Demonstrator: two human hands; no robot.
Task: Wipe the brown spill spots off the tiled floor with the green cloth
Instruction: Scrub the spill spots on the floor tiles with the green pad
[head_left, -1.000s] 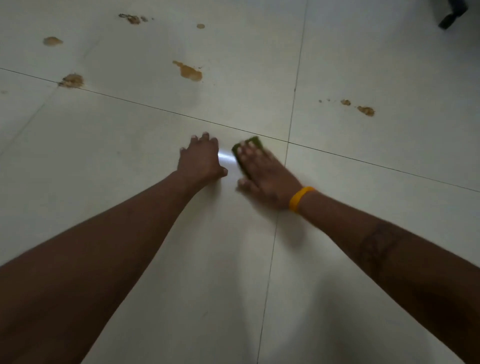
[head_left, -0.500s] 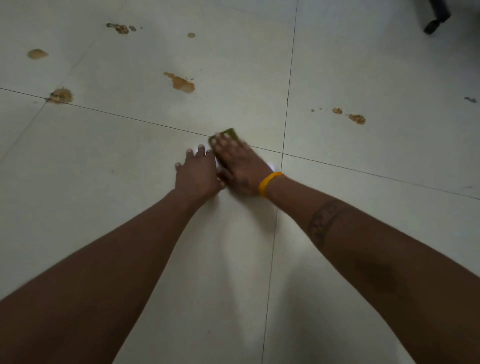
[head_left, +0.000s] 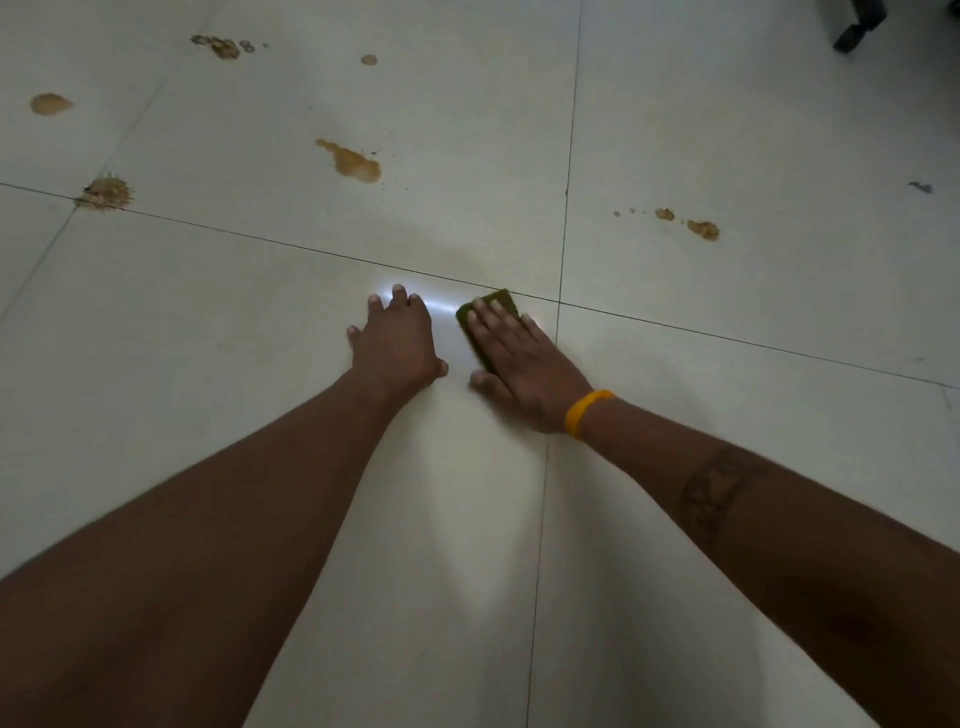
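We press our right hand (head_left: 524, 364) flat, fingers spread, on the green cloth (head_left: 491, 312), which lies on the tiled floor (head_left: 260, 364) just beside the crossing of two grout lines. The hand is open rather than curled round anything; it pins the cloth down by palm pressure, and only the cloth's far edge and left side show past our fingers. Our left hand (head_left: 397, 343) rests open on the floor just beside it, empty, seemingly propping us up. A yellow wristband (head_left: 587, 410) sits on the right wrist.

The cloth looks thin, soft and light, folded into a small pad. We judge it will bunch or slide out from under the palm if we push only from the heel of the hand, so we had better keep the fingers spread over its leading edge and bear down evenly. The glossy tile is likely slippery, which helps the glide but not the hold.

No stain shows under the cloth. The brown spill spots lie farther out and untouched: a long one (head_left: 353, 163) ahead, a splattered one (head_left: 104, 193) on the grout line to the left, a small pair (head_left: 701, 228) to the right, others (head_left: 223, 47) well beyond.
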